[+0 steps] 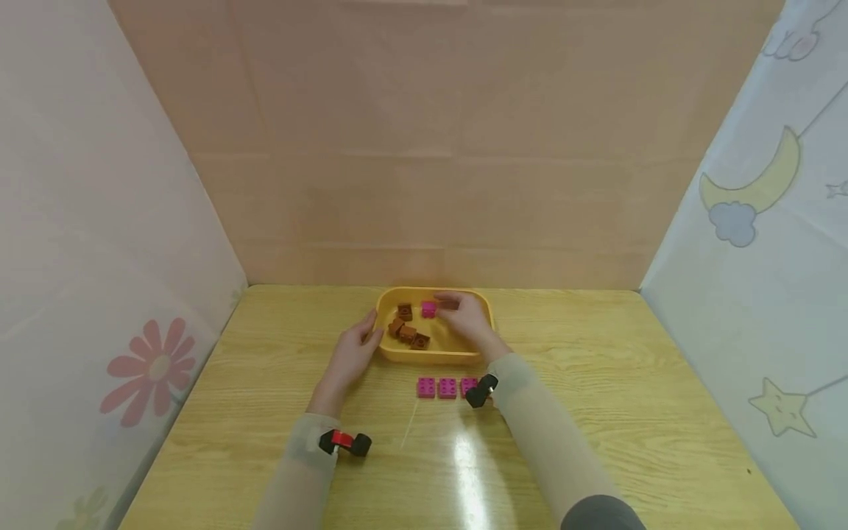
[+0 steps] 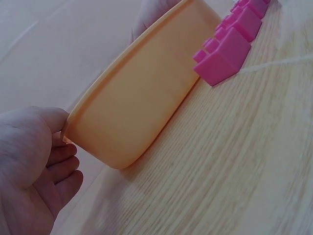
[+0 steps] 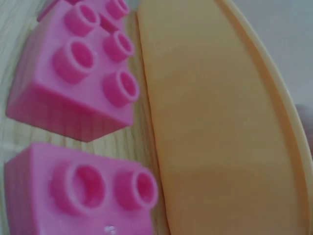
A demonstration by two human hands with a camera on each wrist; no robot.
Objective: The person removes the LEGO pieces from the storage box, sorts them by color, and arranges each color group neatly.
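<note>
A shallow yellow plastic tray stands on the table. My left hand grips its left end, with the thumb at the rim in the left wrist view and the other fingers curled below it. My right hand reaches over the tray's front right side into it, thumb and forefinger apart. Their tips are right beside a pink toy building brick. A brown brick partly shows between finger and thumb. Several more brown bricks lie in the tray's left half.
In front of the tray, pink bricks stand in a row on the wooden table, studs up; my right wrist strap overlaps the row's right end. A tan backdrop rises behind the table, with pale patterned sheets at both sides.
</note>
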